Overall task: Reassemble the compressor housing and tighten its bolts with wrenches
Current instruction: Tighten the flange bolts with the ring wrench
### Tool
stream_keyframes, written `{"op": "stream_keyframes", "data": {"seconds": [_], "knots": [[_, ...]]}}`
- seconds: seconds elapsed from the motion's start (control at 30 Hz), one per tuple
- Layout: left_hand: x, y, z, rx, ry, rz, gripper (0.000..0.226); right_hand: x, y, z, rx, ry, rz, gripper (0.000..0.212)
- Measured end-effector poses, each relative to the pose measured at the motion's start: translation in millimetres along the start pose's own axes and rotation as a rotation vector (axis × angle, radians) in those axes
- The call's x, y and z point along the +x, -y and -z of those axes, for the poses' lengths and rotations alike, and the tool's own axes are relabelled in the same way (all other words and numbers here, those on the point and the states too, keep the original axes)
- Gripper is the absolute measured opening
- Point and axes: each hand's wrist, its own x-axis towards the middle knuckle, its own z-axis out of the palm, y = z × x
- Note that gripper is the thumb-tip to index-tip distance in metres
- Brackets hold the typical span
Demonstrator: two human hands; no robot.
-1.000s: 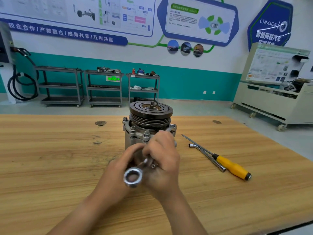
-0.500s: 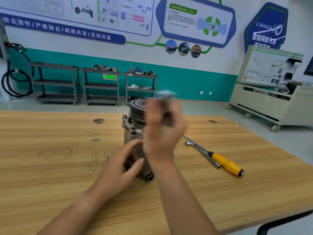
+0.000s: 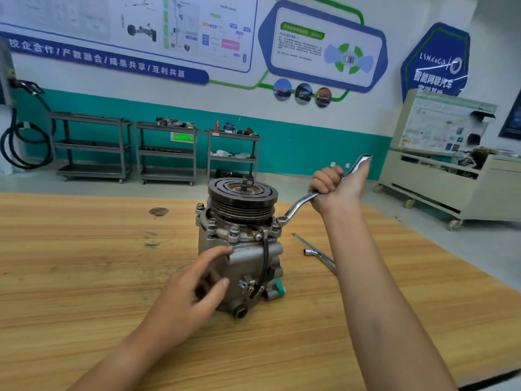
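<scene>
A grey metal compressor (image 3: pixel 248 258) with a dark round wheel (image 3: pixel 242 193) on top stands upright in the middle of the wooden worktop (image 3: pixel 84 263). Silver bolts (image 3: pixel 234 229) stick up around its top rim. The right hand (image 3: pixel 338 187) has its fingers clenched tight around a long silver ring wrench (image 3: pixel 300 204). The wrench's round end sits on a bolt at the right side of the rim. The left hand (image 3: pixel 191 292) has loose, spread fingers that rest against the compressor's near side and hold nothing. A thin bent metal tool (image 3: pixel 318 253) lies on the worktop just right of the compressor, partly hidden behind the right arm. Far back by the wall stand three grey shelf carts (image 3: pixel 167 150). Small dark parts lie on top of the middle cart. A red can (image 3: pixel 217 127) and other small things sit on top of the right one.
</scene>
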Motion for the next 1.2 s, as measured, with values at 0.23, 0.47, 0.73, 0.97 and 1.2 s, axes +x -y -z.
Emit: {"op": "stream_keyframes", "data": {"seconds": [0.23, 0.47, 0.73, 0.97, 1.2], "knots": [[-0.4, -2.3, -0.4, 0.018, -0.004, 0.005, 0.052, 29.3, -9.7, 19.7, 0.087, 0.085, -0.173, 0.071], [-0.6, -1.0, 0.0, 0.016, -0.001, 0.015, 0.051, 38.3, -20.4, 17.2, -0.028, -0.035, -0.282, 0.061], [-0.4, 1.3, -0.9, -0.002, 0.001, -0.003, 0.048, 9.4, -15.9, 47.4, 0.117, -0.192, 0.004, 0.043], [-0.8, 2.8, -2.4, -0.011, 0.005, -0.022, 0.047, -52.0, -21.4, 54.6, 0.059, -0.105, 0.367, 0.046], [-0.3, 3.8, -3.4, 0.004, -0.003, -0.028, 0.047, -92.4, -58.6, 56.7, -0.561, 0.203, 0.618, 0.06]]}}
